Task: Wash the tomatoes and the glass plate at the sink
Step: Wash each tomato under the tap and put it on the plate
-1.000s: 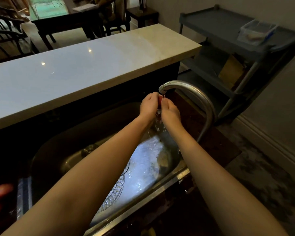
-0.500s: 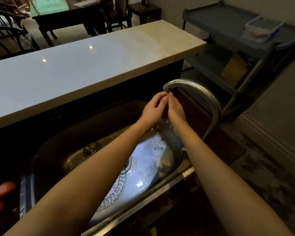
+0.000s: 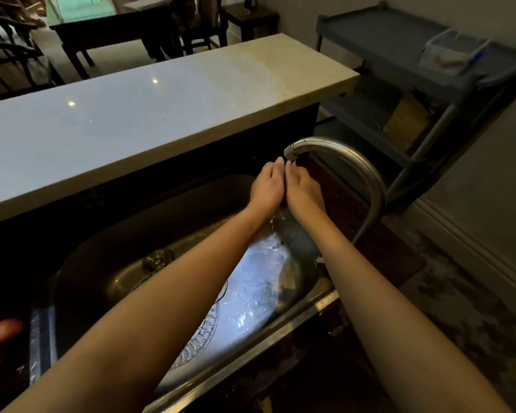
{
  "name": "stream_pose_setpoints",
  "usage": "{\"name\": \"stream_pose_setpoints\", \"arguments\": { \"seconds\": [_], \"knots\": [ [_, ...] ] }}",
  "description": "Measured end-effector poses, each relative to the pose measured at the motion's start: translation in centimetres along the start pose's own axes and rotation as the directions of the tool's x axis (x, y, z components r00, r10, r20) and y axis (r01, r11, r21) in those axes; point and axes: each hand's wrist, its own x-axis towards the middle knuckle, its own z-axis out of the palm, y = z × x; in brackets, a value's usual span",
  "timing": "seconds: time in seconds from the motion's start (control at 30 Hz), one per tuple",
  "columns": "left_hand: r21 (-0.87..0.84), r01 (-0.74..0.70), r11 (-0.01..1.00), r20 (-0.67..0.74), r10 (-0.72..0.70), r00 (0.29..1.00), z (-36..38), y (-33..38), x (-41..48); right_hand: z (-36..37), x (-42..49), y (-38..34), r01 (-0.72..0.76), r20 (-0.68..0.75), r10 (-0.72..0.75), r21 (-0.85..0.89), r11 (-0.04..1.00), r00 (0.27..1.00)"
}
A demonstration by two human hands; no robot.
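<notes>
Grip unclear: left hand (image 3: pixel 267 186) and right hand (image 3: pixel 303 189) cupped together under faucet (image 3: pixel 292 152); best rubbing gently above plate (image 3: pixel 251 281)

Glass plate (image 3: pixel 239 305) in sink (image 3: pixel 108 234).

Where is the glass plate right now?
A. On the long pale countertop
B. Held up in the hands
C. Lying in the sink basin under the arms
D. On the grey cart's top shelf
C: the patterned glass plate lies in the sink basin, while the left hand and right hand are pressed together under the faucet.
</notes>
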Motion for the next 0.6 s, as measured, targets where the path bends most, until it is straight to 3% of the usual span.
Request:
{"name": "stream_pose_setpoints", "arguments": {
  "seconds": [0.13, 0.2, 0.27, 0.33, 0.43, 0.53, 0.6],
  "knots": [
    [0.232, -0.154, 0.96, 0.088, 0.137, 0.987, 0.3, -0.2, -0.9, -0.6, 1.0, -0.8, -0.169, -0.124, 0.184, 0.126, 0.978, 0.975],
    [0.328, -0.216, 0.919, 0.126, 0.184, 0.975, 0.1, -0.6, -1.1, -1.0, 1.5, -1.2, -0.207, -0.096, 0.213, 0.068, 0.976, 0.972],
    [0.36, -0.178, 0.916, 0.081, 0.16, 0.984, -0.2, -0.6, -0.8, -1.0, 1.2, -1.3, -0.175, -0.031, 0.174, -0.033, 0.984, 0.984],
    [0.228, -0.023, 0.974, 0.028, 0.017, 0.999, -0.4, -0.3, -0.3, -0.6, 0.3, -1.1, -0.02, 0.042, 0.023, -0.074, 0.997, 0.999],
    [-0.018, 0.21, 0.977, 0.106, -0.207, 0.972, -0.7, 0.3, -0.1, -0.2, -0.4, -0.3, 0.152, 0.057, -0.15, -0.02, 0.988, 0.987],
    [0.027, 0.147, 0.989, 0.166, -0.149, 0.975, -0.4, 0.1, -0.2, -0.3, 0.3, -0.9, -0.069, -0.061, 0.084, 0.219, 0.973, 0.995],
    [0.01, 0.103, 0.995, 0.192, -0.103, 0.976, 0.0, -0.1, -0.5, -0.3, 0.8, -0.9, -0.154, -0.06, 0.18, 0.305, 0.94, 0.982]
  ]
}}
